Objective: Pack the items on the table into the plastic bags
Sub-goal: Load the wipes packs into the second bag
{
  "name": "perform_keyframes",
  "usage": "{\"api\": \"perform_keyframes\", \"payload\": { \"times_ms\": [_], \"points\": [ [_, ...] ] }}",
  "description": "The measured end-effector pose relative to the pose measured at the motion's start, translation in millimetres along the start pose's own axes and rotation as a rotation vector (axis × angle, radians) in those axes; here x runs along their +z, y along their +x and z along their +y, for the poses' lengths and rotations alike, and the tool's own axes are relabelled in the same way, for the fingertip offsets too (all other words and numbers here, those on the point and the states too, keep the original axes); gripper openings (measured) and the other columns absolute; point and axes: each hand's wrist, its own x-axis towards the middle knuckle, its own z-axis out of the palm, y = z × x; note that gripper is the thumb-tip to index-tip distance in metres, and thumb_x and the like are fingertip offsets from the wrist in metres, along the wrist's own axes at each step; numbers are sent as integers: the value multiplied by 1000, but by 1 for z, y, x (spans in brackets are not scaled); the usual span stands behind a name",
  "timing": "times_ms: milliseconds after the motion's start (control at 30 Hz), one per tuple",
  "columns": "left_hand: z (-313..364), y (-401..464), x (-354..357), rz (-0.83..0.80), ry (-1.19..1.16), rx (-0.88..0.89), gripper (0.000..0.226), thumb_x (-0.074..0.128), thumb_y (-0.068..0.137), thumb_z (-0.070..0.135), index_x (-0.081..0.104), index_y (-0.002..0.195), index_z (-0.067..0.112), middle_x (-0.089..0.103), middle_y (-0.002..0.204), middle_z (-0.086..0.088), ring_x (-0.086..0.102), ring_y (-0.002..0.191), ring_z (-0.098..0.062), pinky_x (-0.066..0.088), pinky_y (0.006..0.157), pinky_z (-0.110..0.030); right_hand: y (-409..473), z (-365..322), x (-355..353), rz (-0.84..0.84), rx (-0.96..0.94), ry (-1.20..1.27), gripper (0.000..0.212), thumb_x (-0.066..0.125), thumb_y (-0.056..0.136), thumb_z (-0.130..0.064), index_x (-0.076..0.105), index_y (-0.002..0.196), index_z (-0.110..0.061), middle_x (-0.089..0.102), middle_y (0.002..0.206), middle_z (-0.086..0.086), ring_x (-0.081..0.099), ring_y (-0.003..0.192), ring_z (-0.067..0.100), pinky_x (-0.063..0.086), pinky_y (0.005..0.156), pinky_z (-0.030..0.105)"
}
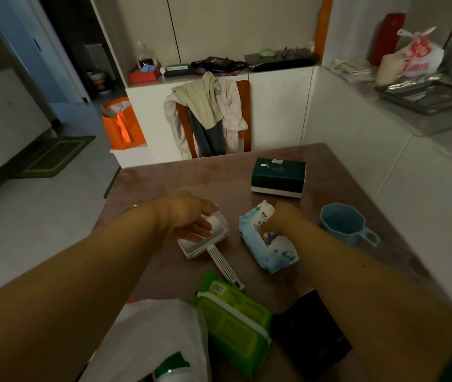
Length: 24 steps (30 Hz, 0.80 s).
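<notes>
On the brown table (164, 186), from the left: one white plastic bag (161, 334) at the near edge; the left hand (189, 219), fingers straight, resting on one lint roller (208, 238); one green wipes pack (235, 318); the right hand (279, 220) gripping one blue wipes pack (266, 244); one green tissue box (278, 176) beyond; one blue cup (343, 224) rightmost.

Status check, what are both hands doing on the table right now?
Left hand resting on lint roller. Right hand grips blue wipes pack. White plastic bag waits nearby.
</notes>
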Motion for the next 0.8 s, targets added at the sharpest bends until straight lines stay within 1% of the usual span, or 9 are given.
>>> {"api": "perform_keyframes", "payload": {
  "times_ms": [167,267,333,400,467,567,667,733,800],
  "points": [
    [4,-14,1,8,-15,16,45,54,94,25,47,132,0,59,119,-19,60,109,-29,51,90,-36,-18,2,-27,309,-23,319,36,63,88,-16,56,120,-2,61,118,15,60,108,32,48,83,34],
    [7,-22,4,17,-27,38,47,55,94,24,45,133,0,57,125,-21,59,110,-30,51,91,-37,-36,-8,-47,426,-67,382,39,69,84,-18,57,118,-4,62,117,12,59,108,30,45,83,32],
    [7,-28,6,11,-25,43,46,56,94,24,46,132,0,59,122,-20,60,109,-30,51,92,-37,-42,-6,-37,321,-26,392,35,65,87,-25,57,115,-5,62,112,14,60,102,30,47,80,32],
    [4,-31,7,6,-28,49,46,56,93,26,48,131,1,60,116,-18,61,107,-29,52,89,-36,-46,-1,-18,124,56,368,38,62,89,-36,58,110,-6,62,95,12,62,82,26,51,63,25],
    [0,-33,6,5,-19,50,44,56,93,26,49,129,2,61,113,-16,62,105,-28,53,85,-35,-47,3,-3,-59,168,307,53,56,90,-46,53,123,-4,60,96,8,56,71,23,48,54,26],
    [-8,-31,3,18,2,35,41,55,93,26,50,127,3,63,107,-15,63,101,-27,54,85,-35,-42,3,8,-94,217,146,70,54,89,-52,37,139,-7,45,137,10,50,117,27,42,86,32],
    [-17,-27,-1,35,-6,22,42,54,94,27,50,126,2,63,98,-14,64,96,-26,54,86,-36,-36,-2,16,-136,255,214,67,60,83,-56,48,121,-2,44,143,10,46,126,29,41,86,36],
    [-21,-25,-3,44,-8,16,42,54,94,27,50,127,2,64,98,-14,64,94,-26,54,86,-36,-25,-2,24,-204,221,344,62,54,91,-47,43,132,-3,42,145,12,42,131,31,38,105,38],
    [-24,-23,-4,52,-4,14,40,53,94,26,51,126,2,64,99,-15,64,94,-26,55,84,-36,-11,3,36,-270,235,439,74,57,87,-51,37,142,-5,44,143,15,43,129,33,34,110,40]
  ]
}}
